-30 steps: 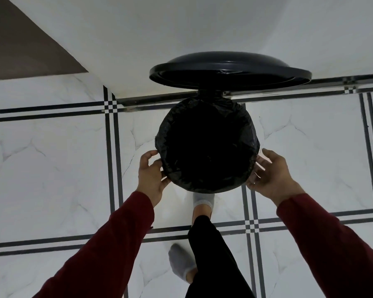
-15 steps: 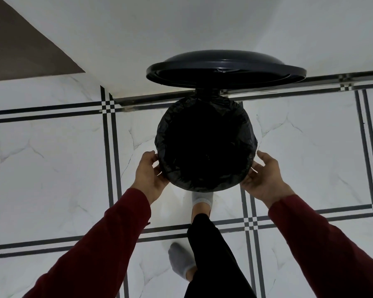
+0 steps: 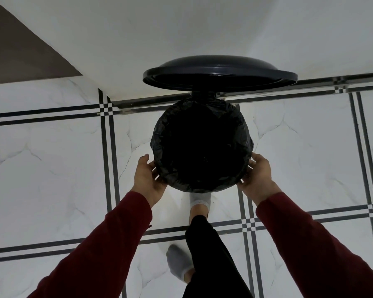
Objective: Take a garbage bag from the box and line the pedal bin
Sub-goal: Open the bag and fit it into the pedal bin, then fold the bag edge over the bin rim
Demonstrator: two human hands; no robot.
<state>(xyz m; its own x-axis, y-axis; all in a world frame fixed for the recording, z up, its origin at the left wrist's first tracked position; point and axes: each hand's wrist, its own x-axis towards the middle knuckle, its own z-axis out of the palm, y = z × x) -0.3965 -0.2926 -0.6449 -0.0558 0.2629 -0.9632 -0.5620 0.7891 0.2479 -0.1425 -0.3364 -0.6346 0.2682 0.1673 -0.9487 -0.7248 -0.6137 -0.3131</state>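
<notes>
The pedal bin [image 3: 159, 160] body and pedal hide beneath the garbage bag [image 3: 202, 145].

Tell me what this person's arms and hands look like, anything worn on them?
Both arms are covered by long dark red sleeves that end at the wrists, plain, with no visible print or markings. The left hand and right hand are bare: no gloves, and no rings or watch that can be seen in this view.
</notes>
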